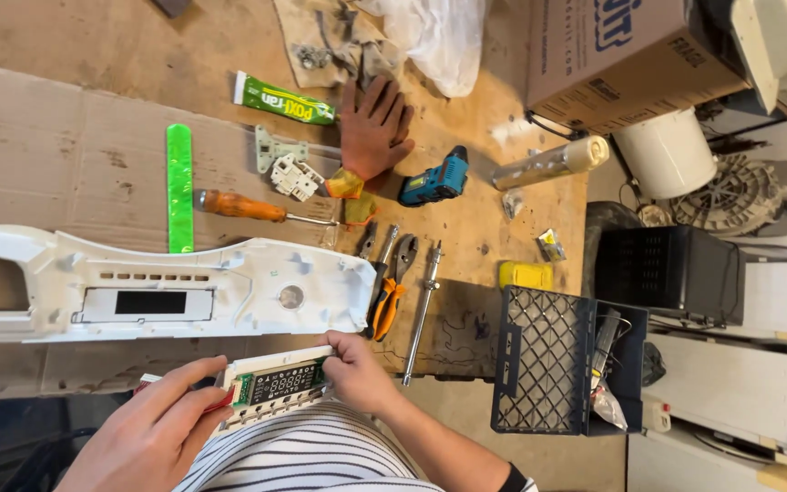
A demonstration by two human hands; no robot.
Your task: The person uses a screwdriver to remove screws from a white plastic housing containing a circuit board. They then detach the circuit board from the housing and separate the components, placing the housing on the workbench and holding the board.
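Observation:
I hold a small white control board [277, 386] with a green circuit and dark display close to my striped shirt. My left hand [152, 428] grips its left end, where red wires show. At the board's right end my right hand [357, 369] pinches the edge. Just beyond lies a long white plastic appliance front panel [152, 284] with a display window and a round hole, resting on cardboard over the wooden bench.
Past the panel lie a green strip [178, 187], an orange-handled screwdriver [248, 209], white latch parts [286, 164], a green tube [282, 98], a work glove [373, 128], a blue drill [436, 179], pliers [392, 284] and a socket driver [423, 310]. A black crate [548, 360] hangs at the right edge.

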